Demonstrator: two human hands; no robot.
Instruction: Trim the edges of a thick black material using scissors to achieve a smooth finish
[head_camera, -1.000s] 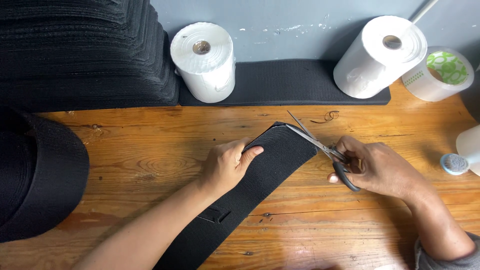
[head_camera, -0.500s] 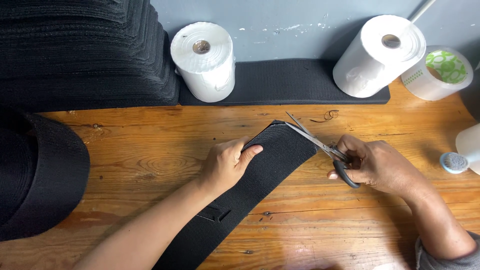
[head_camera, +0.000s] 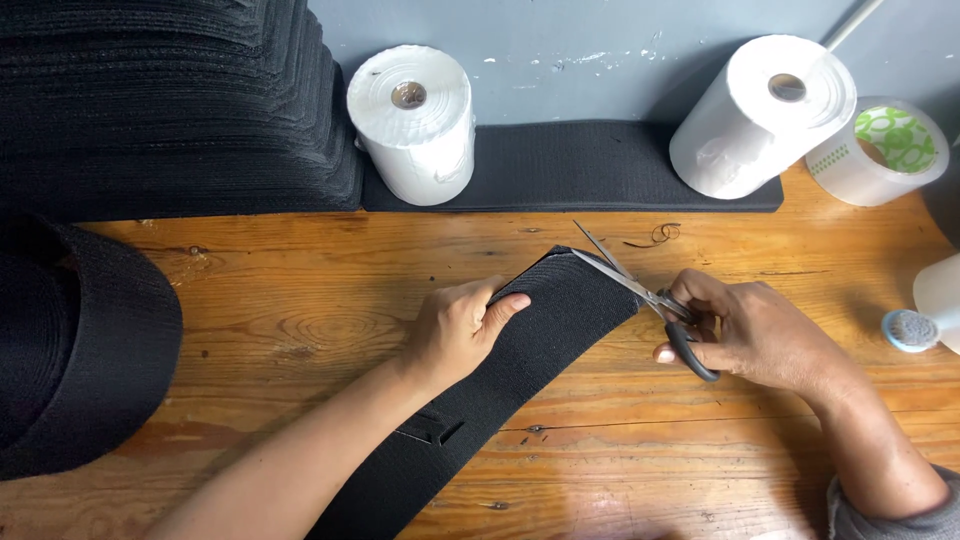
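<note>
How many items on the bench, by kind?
Black strip being cut, under left hand: 1
Scissors, in right hand: 1
White paper rolls: 2
Tape roll: 1
White bottle: 1
Black roll: 1
Black stack: 1
Total: 8

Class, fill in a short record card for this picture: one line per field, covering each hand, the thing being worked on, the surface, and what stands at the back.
Left hand: pressed flat on the black elastic strip
Right hand: holds the scissors, blades open at the strip's end
Strip: lies diagonally across the wooden table
Back row: two white paper rolls, a tape roll
Left side: stacked black webbing, a large black roll
</note>
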